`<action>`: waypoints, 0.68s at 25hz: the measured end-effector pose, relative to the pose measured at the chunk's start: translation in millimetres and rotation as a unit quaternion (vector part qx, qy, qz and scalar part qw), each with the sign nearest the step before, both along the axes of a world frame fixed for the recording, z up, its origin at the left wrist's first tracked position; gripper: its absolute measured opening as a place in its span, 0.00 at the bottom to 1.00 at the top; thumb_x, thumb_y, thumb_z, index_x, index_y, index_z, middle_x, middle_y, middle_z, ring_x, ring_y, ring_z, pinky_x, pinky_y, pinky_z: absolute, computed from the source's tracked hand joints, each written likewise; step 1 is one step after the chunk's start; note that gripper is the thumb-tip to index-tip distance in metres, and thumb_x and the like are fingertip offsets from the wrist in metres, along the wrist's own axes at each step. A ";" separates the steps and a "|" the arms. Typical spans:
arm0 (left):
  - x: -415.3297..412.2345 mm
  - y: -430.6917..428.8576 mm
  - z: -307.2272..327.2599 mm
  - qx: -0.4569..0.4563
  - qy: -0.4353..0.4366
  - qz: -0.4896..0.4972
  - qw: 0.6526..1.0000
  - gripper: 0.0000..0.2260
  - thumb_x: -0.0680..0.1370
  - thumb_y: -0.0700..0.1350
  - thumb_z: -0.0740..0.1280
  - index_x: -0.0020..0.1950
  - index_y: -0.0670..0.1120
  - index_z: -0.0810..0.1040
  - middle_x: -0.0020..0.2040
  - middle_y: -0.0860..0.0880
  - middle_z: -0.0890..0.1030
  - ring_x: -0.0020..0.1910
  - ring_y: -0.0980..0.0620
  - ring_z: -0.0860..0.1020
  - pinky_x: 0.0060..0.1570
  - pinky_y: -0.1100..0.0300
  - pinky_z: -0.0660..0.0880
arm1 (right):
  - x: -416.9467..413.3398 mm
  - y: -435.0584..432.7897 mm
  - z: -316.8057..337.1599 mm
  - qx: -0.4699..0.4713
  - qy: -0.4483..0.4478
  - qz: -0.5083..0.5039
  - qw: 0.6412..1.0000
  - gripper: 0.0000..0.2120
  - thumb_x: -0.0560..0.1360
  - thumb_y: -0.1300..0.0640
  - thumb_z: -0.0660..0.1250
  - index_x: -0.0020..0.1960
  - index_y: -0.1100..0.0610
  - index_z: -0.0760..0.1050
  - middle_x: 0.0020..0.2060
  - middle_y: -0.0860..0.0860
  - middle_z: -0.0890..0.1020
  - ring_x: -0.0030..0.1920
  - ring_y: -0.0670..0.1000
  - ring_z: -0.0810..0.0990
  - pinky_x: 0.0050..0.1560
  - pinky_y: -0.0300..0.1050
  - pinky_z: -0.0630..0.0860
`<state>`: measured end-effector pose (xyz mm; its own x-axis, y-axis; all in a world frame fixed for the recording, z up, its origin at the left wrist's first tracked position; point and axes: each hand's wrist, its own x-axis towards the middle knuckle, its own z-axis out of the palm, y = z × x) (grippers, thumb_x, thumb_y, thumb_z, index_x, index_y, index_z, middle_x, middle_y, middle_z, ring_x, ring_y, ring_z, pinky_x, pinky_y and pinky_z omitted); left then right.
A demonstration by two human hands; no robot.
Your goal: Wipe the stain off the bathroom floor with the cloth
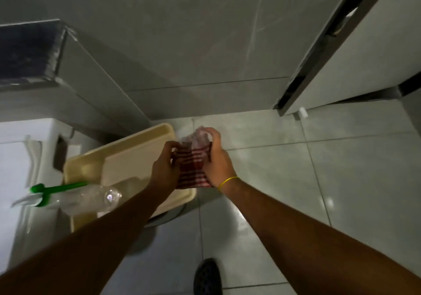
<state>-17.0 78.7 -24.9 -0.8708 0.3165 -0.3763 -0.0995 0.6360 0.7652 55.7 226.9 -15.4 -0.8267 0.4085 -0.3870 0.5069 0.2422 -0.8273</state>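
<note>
Dark shoe [207, 276] on pale floor tiles [341, 169] at near edge. Above, left hand [164, 166] and right hand [217, 158] both gripping red-checked cloth [192, 169], held over cream lid [127, 164]'s right edge. Green-handled brush [49, 192] and clear bottle [100, 197] at left; no legible writing.
</note>
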 end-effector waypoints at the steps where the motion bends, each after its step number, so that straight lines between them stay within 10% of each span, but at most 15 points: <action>1: -5.0 -17.6 1.1 -0.006 -0.007 0.001 1.000 0.19 0.84 0.36 0.59 0.55 0.62 0.77 0.50 0.58 0.84 0.44 0.62 0.82 0.38 0.71 0.78 | -8.3 -16.7 -1.9 0.010 0.001 0.037 0.999 0.38 0.79 0.67 0.60 0.78 0.34 0.56 0.55 0.59 0.88 0.51 0.64 0.87 0.53 0.53 0.83; 4: -12.6 -63.4 -15.6 -0.060 -0.013 -0.009 0.998 0.16 0.85 0.38 0.61 0.68 0.51 0.81 0.58 0.54 0.82 0.55 0.53 0.79 0.59 0.60 0.74 | -28.8 -60.5 -24.6 0.047 0.000 0.135 0.990 0.36 0.81 0.60 0.61 0.78 0.29 0.55 0.67 0.53 0.84 0.60 0.62 0.86 0.61 0.48 0.78; 9: 0.8 -98.1 -77.6 -0.057 -0.066 0.002 0.996 0.18 0.85 0.36 0.64 0.75 0.43 0.76 0.63 0.50 0.83 0.65 0.47 0.78 0.49 0.81 0.71 | -40.1 -97.7 -90.2 0.158 -0.056 0.288 0.943 0.41 0.80 0.63 0.62 0.87 0.41 0.52 0.75 0.62 0.72 0.63 0.70 0.82 0.62 0.61 0.80; 14: 8.8 -102.6 -98.8 -0.262 -0.033 -0.144 0.954 0.36 0.81 0.50 0.72 0.83 0.41 0.61 0.73 0.33 0.70 0.71 0.30 0.71 0.68 0.46 0.73 | -39.3 -113.7 -112.5 0.344 -0.125 0.366 0.855 0.45 0.78 0.52 0.72 0.86 0.67 0.55 0.86 0.66 0.48 0.81 0.67 0.66 0.77 0.56 0.75; 17: 6.6 -97.7 -81.2 -0.371 -0.051 -0.050 0.926 0.30 0.82 0.53 0.68 0.79 0.40 0.64 0.77 0.34 0.64 0.73 0.30 0.70 0.71 0.42 0.70 | -28.1 -109.9 -82.8 0.323 -0.126 0.304 0.887 0.38 0.75 0.54 0.73 0.80 0.69 0.66 0.83 0.65 0.53 0.76 0.66 0.67 0.73 0.58 0.78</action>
